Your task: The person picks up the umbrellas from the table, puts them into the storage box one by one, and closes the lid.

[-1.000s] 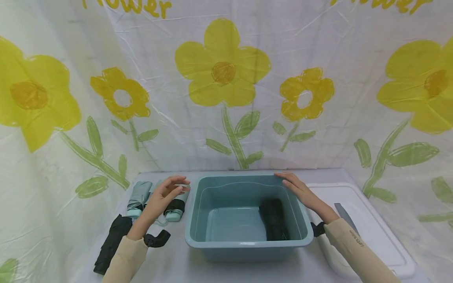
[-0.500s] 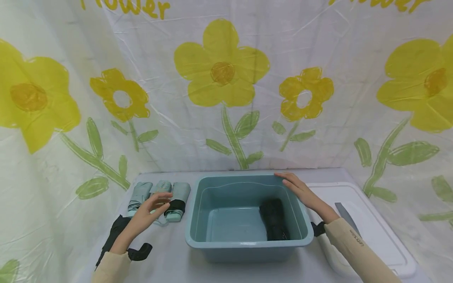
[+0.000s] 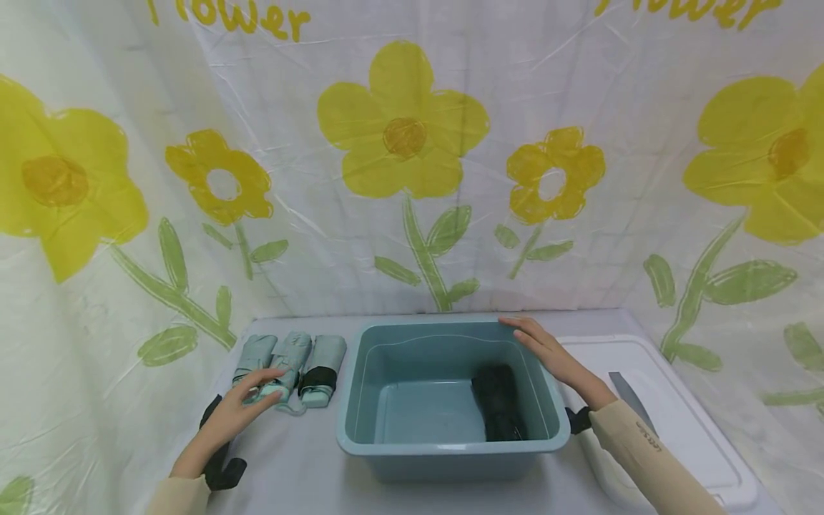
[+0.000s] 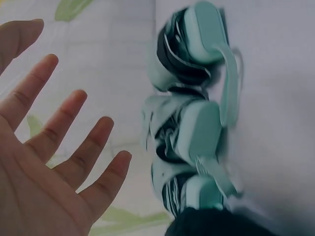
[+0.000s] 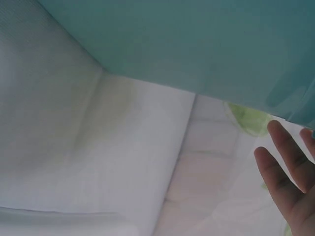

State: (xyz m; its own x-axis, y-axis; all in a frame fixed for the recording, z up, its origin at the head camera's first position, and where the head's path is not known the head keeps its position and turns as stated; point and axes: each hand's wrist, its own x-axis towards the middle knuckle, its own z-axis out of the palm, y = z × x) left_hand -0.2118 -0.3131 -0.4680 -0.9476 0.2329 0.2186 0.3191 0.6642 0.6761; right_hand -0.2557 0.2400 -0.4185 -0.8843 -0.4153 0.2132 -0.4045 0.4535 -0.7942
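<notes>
Three folded light-teal umbrellas lie side by side at the left of the table: the right one [image 3: 322,365], the middle one [image 3: 292,357] and the left one [image 3: 255,352]. In the left wrist view their pale handles [image 4: 199,132] and straps show. My left hand [image 3: 234,411] hovers over a folded black umbrella [image 3: 211,409], mostly hidden by the hand and wrist; its fingers [image 4: 69,123] are spread and hold nothing. My right hand [image 3: 547,354] rests on the right rim of a blue-green plastic bin [image 3: 450,448], fingers extended. Inside the bin, at the right, lies another black umbrella [image 3: 498,404].
A white lid [image 3: 682,422] with a grey handle [image 3: 633,400] lies flat right of the bin, beneath the right forearm. A flower-printed curtain [image 3: 412,250] hangs close behind the table's back edge and along both sides.
My left hand has moved left and toward me, from near the right teal umbrella to over the black one, uncovering the teal umbrellas. The right hand stays on the rim.
</notes>
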